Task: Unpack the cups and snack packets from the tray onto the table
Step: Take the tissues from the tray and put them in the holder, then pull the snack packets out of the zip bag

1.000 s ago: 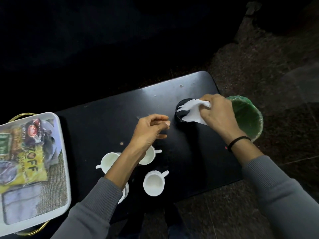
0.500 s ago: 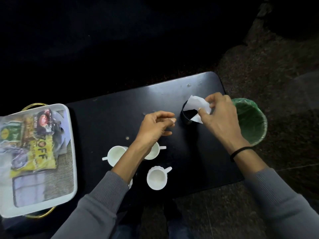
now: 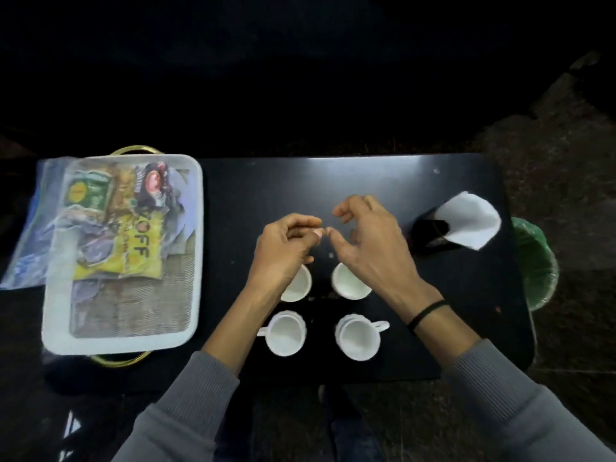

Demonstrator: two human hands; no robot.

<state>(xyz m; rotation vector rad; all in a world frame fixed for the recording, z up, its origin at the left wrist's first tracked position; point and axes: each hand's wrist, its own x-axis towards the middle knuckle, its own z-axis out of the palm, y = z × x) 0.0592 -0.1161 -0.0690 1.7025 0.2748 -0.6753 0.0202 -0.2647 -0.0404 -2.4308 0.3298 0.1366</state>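
Several white cups stand in a square on the black table point(image 3: 383, 181): two near ones point(image 3: 286, 333) point(image 3: 358, 336) in full view, two far ones point(image 3: 296, 283) point(image 3: 350, 281) partly under my wrists. My left hand point(image 3: 283, 245) and my right hand point(image 3: 370, 241) hover above the far cups, fingertips almost touching, fingers curled and holding nothing. At the left, the white tray point(image 3: 196, 248) holds snack packets, with a yellow one point(image 3: 133, 251) on top.
A black holder point(image 3: 430, 235) with a white napkin point(image 3: 466, 221) stands at the table's right end. A green-lined bin point(image 3: 533, 261) sits on the floor just past that edge. A blue plastic bag point(image 3: 30, 241) lies left of the tray.
My right hand let go of the napkin in the black holder and came back to the middle, beside my left hand. The view shifted, so all the cups and the tray now show.
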